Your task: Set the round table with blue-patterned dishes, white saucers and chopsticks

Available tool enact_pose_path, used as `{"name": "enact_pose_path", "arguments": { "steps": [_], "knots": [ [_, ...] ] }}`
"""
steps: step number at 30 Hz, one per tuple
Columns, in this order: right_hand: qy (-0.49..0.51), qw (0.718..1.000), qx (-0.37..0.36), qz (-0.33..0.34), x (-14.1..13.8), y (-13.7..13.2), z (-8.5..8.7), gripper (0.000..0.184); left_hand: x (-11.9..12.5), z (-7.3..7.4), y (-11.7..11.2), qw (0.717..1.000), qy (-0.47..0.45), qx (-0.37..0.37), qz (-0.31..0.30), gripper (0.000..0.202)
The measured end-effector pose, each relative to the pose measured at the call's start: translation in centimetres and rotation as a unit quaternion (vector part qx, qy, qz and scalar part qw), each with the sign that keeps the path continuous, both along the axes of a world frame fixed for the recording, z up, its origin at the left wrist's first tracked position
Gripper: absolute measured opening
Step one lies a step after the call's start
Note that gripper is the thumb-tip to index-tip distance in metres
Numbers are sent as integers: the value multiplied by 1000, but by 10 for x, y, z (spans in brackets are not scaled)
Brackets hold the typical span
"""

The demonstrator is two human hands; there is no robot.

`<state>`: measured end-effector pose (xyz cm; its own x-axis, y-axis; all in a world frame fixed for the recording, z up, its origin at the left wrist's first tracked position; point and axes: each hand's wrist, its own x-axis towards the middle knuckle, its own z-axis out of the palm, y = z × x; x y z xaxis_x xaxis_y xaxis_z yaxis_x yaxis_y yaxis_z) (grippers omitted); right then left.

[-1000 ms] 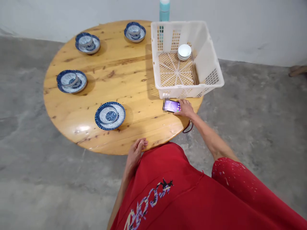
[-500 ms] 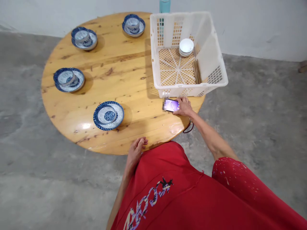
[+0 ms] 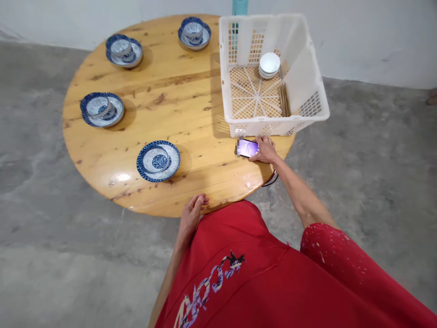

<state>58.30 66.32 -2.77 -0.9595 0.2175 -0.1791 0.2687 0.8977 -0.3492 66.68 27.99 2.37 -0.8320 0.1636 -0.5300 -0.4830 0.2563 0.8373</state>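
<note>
My right hand grips the right end of a smartphone, thumb on the near side and fingers on the far side. The phone's screen is lit purple, and its left end is blurred out. It is at the table's near right, just in front of the white plastic basket. A dark cord hangs near my right wrist at the table edge. My left hand rests at the near edge of the round wooden table, fingers loosely stretched out, holding nothing.
The basket contains stacked white bowls and thin brown sticks or slats. Several blue-and-white place settings, such as a bowl on a plate, stand along the table's left side. A teal bottle is behind the basket, near the wall.
The whole view has shifted slightly, so the table and basket appear a little further right and higher. My right hand stays on the phone, and my left hand stays at the table edge.
</note>
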Motion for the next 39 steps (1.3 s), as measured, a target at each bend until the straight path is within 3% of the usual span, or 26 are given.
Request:
{"name": "enact_pose_path", "arguments": {
  "steps": [10, 32, 39],
  "knots": [
    [-21, 999, 20, 40, 2, 9, 1, 90, -1, 0, -7, 1000, -3, 0, 0, 62],
    [-17, 999, 9, 43, 2, 12, 5, 86, -10, -10, -7, 1000, -18, 3, -2, 64],
    [-16, 998, 22, 50, 8, 8, 9, 100, -11, -10, -12, 1000, -15, 4, 2, 64]
  ]
}}
